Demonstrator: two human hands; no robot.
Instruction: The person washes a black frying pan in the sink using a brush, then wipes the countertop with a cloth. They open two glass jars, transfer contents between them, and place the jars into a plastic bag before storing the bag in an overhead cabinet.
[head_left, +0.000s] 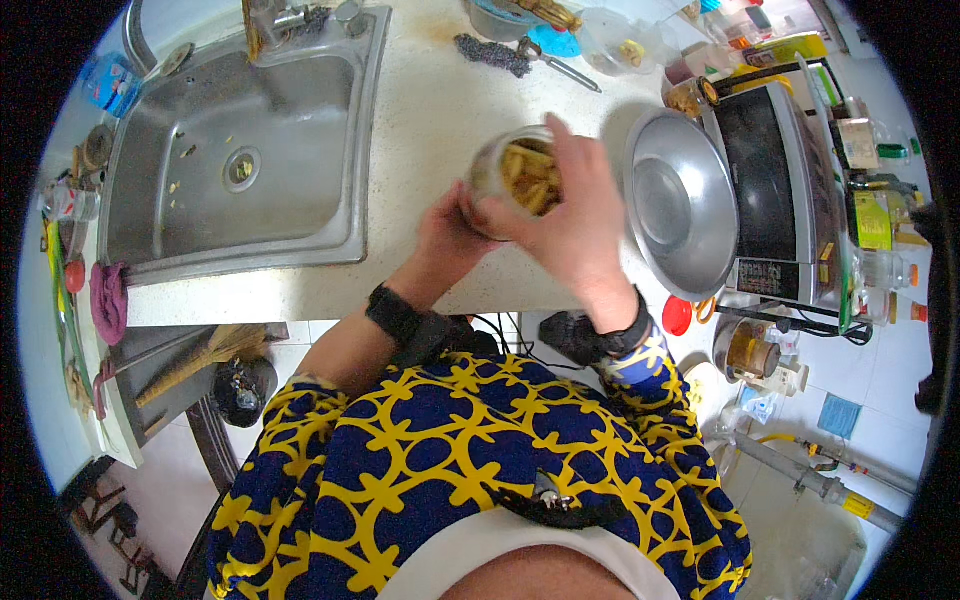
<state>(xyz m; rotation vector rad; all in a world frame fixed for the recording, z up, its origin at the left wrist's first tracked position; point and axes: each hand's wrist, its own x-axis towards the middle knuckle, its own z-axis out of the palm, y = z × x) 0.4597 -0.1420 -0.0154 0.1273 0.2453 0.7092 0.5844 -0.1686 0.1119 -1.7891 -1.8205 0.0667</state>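
Note:
A rounded clear jar (487, 171), blurred by motion, is held between both hands above the white countertop (420, 135). Yellow-brown strips of food (531, 180), perhaps pickled vegetables, show through its mouth. My left hand (450, 236) supports the jar from below and the left side; its fingers are partly hidden beneath. Over the jar's right side, my right hand (574, 214) is wrapped around it with the thumb in front and fingers at the far edge. Just right of this hand, a wide stainless steel basin (679, 202) rests beside the microwave.
To the left is a steel sink (300, 172) with food scraps around its drain (242, 169). A peeler-like tool (574, 75), dark scouring pad (493, 55) and clear plastic container (622, 45) lie at the back. The microwave oven (765, 172) borders the right side.

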